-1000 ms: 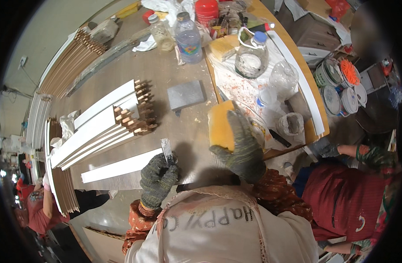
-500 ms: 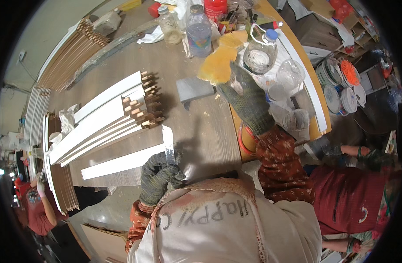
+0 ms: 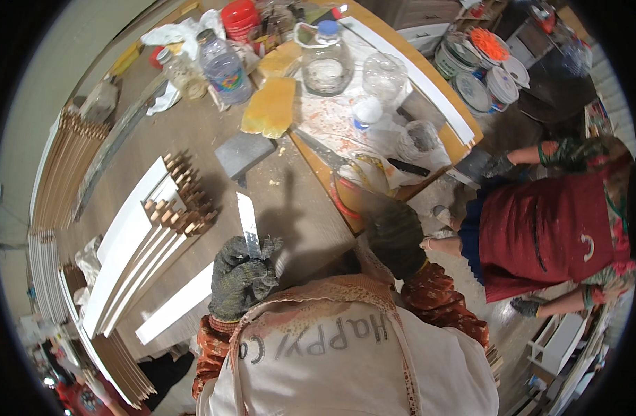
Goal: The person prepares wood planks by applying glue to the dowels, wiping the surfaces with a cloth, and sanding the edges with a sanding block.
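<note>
My left hand [image 3: 243, 277], in a dark grey knit glove, is closed around the lower end of a flat scraper blade [image 3: 248, 223]. The blade points up and away, with pale smears on it. Under and beside that hand lies a white strip [image 3: 178, 305] on the table. My right hand [image 3: 396, 239], in a dark glove, is at the table's right corner, near red-handled scissors [image 3: 345, 199]. Motion blurs its fingers, so I cannot make out whether it holds anything. A grey block [image 3: 243, 153] and a yellow sheet [image 3: 271, 107] lie farther off.
White strips with wooden pegs [image 3: 183, 201] are stacked left on the table [image 3: 262, 177]. Bottles [image 3: 224, 69], a jug [image 3: 327, 66] and a stained cloth [image 3: 325, 118] stand or lie at the back. Buckets [image 3: 473, 92] and a co-worker in a red apron [image 3: 540, 225] are to the right.
My right hand has drawn back from beside the yellow sheet toward me, uncovering the scissors and cloth. My left hand still grips the blade. The view has turned, shifting the table leftward.
</note>
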Motion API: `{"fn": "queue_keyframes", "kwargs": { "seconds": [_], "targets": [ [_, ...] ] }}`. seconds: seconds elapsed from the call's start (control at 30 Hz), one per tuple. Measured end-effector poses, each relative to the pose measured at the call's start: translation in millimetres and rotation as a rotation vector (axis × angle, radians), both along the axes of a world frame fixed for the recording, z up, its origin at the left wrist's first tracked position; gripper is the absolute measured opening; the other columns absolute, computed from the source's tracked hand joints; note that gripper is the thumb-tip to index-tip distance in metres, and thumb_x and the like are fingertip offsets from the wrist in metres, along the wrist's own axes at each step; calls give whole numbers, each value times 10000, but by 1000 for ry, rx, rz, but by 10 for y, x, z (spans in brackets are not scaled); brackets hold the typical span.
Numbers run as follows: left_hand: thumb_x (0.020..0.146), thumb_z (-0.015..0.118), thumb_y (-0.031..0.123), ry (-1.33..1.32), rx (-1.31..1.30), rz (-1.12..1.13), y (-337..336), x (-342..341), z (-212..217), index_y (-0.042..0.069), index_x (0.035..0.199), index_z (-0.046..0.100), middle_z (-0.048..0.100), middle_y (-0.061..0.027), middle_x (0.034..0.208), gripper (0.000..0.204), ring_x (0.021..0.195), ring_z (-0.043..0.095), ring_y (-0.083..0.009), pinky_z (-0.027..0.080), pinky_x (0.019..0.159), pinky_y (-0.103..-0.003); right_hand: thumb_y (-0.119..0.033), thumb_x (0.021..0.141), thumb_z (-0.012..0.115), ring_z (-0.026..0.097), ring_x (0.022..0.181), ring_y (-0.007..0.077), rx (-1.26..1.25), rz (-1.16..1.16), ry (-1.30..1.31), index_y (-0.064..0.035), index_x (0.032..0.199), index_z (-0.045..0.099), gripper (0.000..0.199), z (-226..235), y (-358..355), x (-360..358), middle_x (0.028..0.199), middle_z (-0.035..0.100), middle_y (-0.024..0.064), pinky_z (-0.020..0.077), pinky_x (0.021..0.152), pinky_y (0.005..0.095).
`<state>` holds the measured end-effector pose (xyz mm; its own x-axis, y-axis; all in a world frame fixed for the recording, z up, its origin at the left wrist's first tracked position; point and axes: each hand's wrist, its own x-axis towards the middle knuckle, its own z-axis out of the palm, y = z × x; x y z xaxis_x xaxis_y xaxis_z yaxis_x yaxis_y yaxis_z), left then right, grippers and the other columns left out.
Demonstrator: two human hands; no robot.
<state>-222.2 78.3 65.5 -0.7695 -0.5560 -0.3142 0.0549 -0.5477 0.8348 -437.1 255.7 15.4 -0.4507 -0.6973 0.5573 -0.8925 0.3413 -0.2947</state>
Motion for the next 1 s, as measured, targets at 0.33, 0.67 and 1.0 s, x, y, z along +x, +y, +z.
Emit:
{"fn": "queue_keyframes", "kwargs": {
  "seconds": [0.33, 0.67, 1.0],
  "targets": [
    [773, 612, 3, 63, 75, -137, -37, -120, -54, -19, 1001, 568, 667, -205, 1015, 233, 534, 573, -136, 422, 412, -220, -195, 784, 551, 632, 738, 324, 579, -175, -137, -55, 1298, 468, 539, -143, -421, -360, 835, 632, 176, 496, 628, 448],
    [744, 585, -21, 0, 95, -51, -115, 42, -131, -4, 938, 550, 664, -217, 1009, 198, 489, 541, -130, 406, 404, -230, -454, 811, 601, 647, 632, 355, 414, -42, -361, -27, 1031, 523, 487, 134, -373, -268, 696, 627, 220, 507, 571, 457],
    [765, 559, 38, -98, -35, -144, -47, -138, 5, -61, 1010, 592, 569, -74, 599, 267, 411, 440, -97, 344, 385, -221, -253, 873, 563, 611, 937, 370, 0, 168, -481, -36, 1182, 539, 379, 19, -451, 141, 1028, 629, 195, 482, 824, 448]
  ]
}}
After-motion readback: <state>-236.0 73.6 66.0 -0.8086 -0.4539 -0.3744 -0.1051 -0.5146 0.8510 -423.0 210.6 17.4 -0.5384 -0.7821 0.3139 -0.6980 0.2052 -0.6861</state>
